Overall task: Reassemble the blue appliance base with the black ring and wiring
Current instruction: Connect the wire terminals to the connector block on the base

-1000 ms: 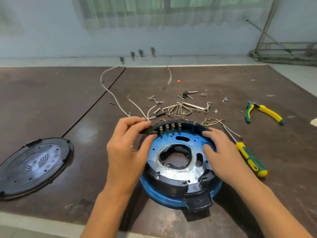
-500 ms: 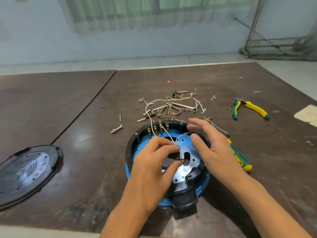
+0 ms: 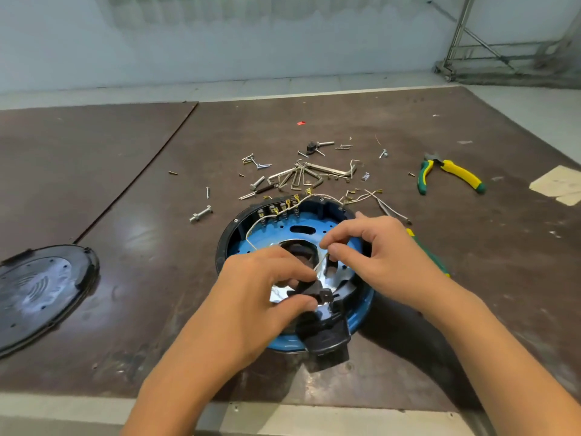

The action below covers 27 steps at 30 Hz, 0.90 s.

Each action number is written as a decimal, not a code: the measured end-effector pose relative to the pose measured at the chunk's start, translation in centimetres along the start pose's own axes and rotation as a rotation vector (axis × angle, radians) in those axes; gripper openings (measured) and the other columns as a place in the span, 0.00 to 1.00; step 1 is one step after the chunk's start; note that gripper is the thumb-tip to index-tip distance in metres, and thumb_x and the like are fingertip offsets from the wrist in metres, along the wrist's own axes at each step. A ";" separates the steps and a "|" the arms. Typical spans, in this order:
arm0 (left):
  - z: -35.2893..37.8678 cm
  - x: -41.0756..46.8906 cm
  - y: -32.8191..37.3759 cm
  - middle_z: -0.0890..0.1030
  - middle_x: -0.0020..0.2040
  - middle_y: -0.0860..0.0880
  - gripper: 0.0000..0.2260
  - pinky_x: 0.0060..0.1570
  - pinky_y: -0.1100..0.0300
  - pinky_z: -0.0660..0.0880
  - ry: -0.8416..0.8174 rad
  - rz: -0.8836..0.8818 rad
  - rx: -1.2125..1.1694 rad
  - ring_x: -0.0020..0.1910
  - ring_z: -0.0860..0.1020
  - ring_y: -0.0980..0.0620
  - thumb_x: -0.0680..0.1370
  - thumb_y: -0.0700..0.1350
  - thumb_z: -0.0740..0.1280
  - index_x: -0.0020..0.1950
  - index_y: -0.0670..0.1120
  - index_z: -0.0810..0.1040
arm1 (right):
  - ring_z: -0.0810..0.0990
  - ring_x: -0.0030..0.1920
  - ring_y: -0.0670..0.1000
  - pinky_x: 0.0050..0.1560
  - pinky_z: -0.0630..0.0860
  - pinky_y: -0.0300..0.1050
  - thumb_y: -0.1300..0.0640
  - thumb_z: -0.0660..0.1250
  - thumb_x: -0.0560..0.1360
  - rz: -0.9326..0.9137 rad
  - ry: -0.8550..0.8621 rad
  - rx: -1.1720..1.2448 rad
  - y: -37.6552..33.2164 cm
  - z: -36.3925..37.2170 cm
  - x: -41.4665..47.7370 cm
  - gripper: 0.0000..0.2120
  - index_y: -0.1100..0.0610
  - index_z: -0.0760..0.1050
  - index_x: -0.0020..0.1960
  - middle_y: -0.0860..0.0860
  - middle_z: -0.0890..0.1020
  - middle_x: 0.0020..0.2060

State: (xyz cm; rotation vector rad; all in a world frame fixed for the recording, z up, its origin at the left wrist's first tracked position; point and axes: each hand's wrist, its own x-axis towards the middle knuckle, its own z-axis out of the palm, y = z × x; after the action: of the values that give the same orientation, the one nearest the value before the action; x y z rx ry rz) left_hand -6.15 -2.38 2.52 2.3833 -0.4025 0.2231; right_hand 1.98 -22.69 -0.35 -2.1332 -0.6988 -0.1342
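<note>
The blue appliance base (image 3: 366, 313) lies on the brown table, with the black ring (image 3: 224, 247) seated inside its rim and a black handle block (image 3: 327, 344) at its near edge. White wires (image 3: 261, 219) run from the brass terminals (image 3: 279, 209) at the far rim across the blue plate. My left hand (image 3: 251, 297) pinches a small black connector (image 3: 323, 295) over the near part of the base. My right hand (image 3: 380, 256) pinches the thin white wire end just above the centre hole.
A pile of screws, bolts and hex keys (image 3: 301, 176) lies just beyond the base. Green-yellow pliers (image 3: 449, 174) lie at the right, and a green-yellow screwdriver (image 3: 427, 253) is partly under my right hand. A black round cover (image 3: 37, 291) rests at the left.
The right hand has closed from open fingers into a pinch on the wire. The left hand has shifted toward the near edge and holds the black connector. The view has tilted slightly.
</note>
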 end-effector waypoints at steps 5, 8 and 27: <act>0.4 -0.1 0.6 0.82 0.44 0.59 0.09 0.44 0.67 0.74 0.008 0.018 0.048 0.43 0.79 0.59 0.70 0.49 0.78 0.49 0.52 0.86 | 0.82 0.47 0.40 0.78 0.57 0.58 0.59 0.70 0.77 -0.006 -0.062 -0.061 0.2 0.2 -0.1 0.09 0.45 0.83 0.49 0.40 0.85 0.40; 0.5 -0.2 0.7 0.82 0.43 0.58 0.09 0.45 0.63 0.76 0.033 0.009 0.061 0.42 0.79 0.60 0.70 0.48 0.78 0.48 0.52 0.86 | 0.82 0.49 0.40 0.78 0.55 0.58 0.53 0.70 0.76 -0.036 -0.117 -0.022 0.1 -0.2 -0.2 0.05 0.44 0.82 0.50 0.41 0.85 0.42; -0.9 -0.6 -0.4 0.81 0.51 0.64 0.16 0.50 0.69 0.78 -0.162 -0.072 0.008 0.49 0.80 0.65 0.67 0.47 0.80 0.52 0.58 0.82 | 0.74 0.65 0.42 0.71 0.59 0.70 0.47 0.73 0.74 -0.140 -0.377 0.017 -0.7 -1.8 -0.6 0.03 0.43 0.80 0.43 0.39 0.77 0.58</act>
State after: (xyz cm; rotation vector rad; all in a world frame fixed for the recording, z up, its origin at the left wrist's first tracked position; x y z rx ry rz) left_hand -6.62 -1.34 2.81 2.4276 -0.3901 -0.0021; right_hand 1.41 -24.01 1.02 -2.1139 -1.0630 0.2041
